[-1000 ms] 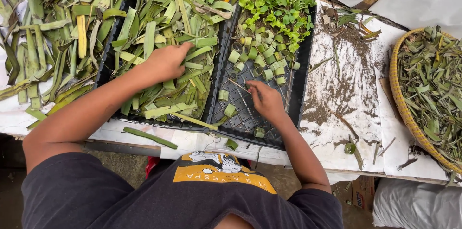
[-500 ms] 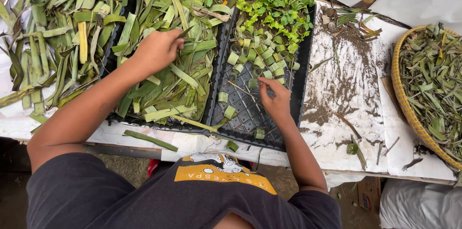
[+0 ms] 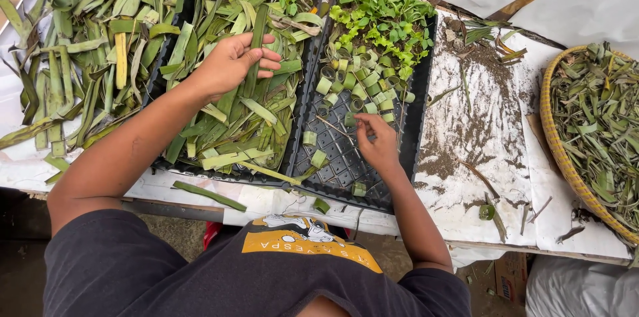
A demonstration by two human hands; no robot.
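Leaf strip (image 3: 255, 50) in left hand (image 3: 229, 64) — black tray (image 3: 303, 100), soil-strewn white table (image 3: 466, 124).

White-covered table (image 3: 492, 124) — two black trays (image 3: 416, 124), woven basket (image 3: 556, 150), scattered soil (image 3: 466, 137)

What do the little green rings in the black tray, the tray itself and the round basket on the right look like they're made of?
The small rings look like strips of fresh green leaf rolled into cups, matte and fibrous. The black tray seems to be thin moulded plastic: its bare floor shows a slightly glossy grid pattern. The basket appears woven from yellowish cane or bamboo, judging by its plaited rim.
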